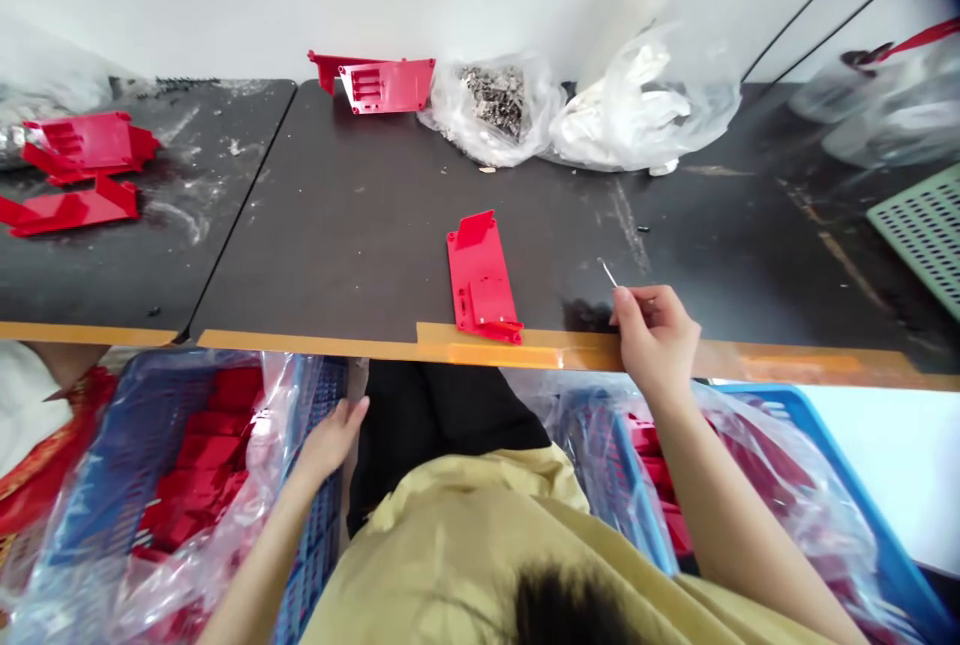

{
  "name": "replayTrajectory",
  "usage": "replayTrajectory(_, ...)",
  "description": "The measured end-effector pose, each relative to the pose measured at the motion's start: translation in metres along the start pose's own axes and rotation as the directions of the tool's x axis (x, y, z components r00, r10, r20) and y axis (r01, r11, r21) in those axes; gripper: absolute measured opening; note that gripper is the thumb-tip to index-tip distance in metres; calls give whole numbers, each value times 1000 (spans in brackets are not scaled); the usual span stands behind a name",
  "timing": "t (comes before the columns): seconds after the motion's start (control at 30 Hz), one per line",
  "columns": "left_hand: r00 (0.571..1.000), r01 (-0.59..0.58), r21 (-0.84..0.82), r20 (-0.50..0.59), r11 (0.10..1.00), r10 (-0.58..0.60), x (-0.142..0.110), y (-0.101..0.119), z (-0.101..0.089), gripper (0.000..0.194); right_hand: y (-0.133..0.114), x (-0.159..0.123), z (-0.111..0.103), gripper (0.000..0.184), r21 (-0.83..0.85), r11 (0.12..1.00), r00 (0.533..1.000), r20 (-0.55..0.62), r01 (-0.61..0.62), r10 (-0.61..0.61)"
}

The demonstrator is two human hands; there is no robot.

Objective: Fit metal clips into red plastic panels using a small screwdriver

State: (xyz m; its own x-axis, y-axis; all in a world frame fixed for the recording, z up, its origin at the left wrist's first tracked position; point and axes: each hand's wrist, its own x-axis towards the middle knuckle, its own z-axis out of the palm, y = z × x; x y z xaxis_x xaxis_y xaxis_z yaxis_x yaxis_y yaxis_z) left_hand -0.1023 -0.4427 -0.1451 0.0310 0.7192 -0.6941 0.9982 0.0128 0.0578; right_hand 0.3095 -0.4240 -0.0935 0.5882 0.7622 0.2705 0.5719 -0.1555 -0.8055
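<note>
My right hand (660,337) is at the table's front edge, thumb and finger pinched on a thin, pale, pointed stick (608,272) whose tip sticks out over the dark surface; its exact kind is unclear. To the left of that hand, a red plastic part (480,270) with a raised block and an upturned end lies on the table by the orange-taped edge. No hand touches it. My left hand (336,437) hangs below the edge beside the blue crate (321,485), fingers loosely extended and nothing visible in them.
Along the back stand more red parts (390,87), a bag of small dark pieces (495,100) and a bag of white material (637,110). Other red parts (82,145) lie far left. A second blue crate (817,455) is under my right arm. Another person's sleeve (30,405) shows at left.
</note>
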Motion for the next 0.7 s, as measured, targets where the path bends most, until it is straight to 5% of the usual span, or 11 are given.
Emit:
replayTrajectory(0.13,996,84,7,-36,996,-84,38,38,27,39,-2,-2,-4,32,30,999,999,38,11,-12)
replayTrajectory(0.3,991,121,81,-74,989,-116,61,59,47,39,-4,-6,-7,30,73,997,998,63,4,-8)
replayTrajectory(0.5,990,116,235,-100,965,-94,74,71,57,39,-3,-8,-9,25,110,994,998,65,3,-11)
replayTrajectory(0.7,993,-57,346,-74,937,88,75,63,61,36,-5,-12,-8,21,47,998,998,41,51,-52)
